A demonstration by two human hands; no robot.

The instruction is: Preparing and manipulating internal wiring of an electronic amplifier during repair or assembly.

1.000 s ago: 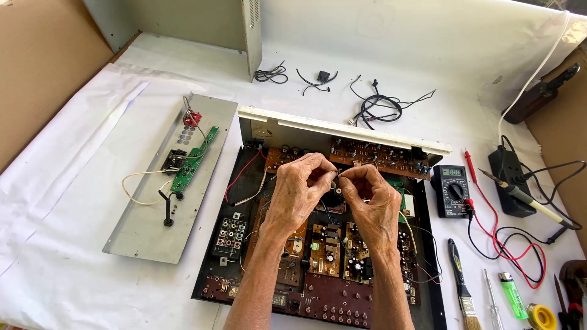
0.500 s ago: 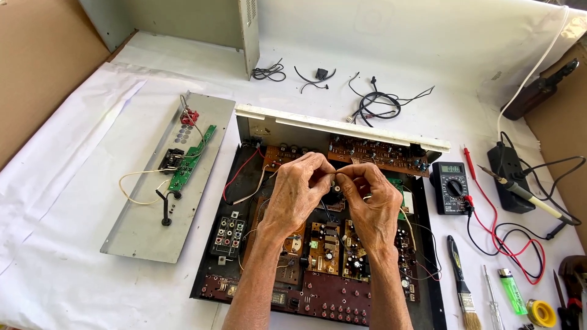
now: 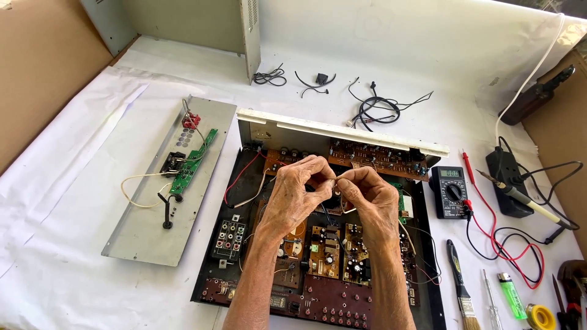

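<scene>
Over the opened amplifier chassis [image 3: 244,183] at the counter's [image 3: 73,287] middle, our left hand [image 3: 293,195] and right hand [image 3: 370,198] both pinch a thin wire [image 3: 335,179].

White-covered table [image 3: 73,201], sunlit brown walls [image 3: 36,67]

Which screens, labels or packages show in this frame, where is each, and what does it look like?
Multimeter: right of the open chassis, black rectangular body, small pale-grey screen on top, round dial below.
Front-panel display: near edge of the chassis, by the left forearm; small dark rectangular window, unlit.
Lighter: near right on the white cloth, slim green body; any label is too small to tell.
Packages: none visible.
</scene>
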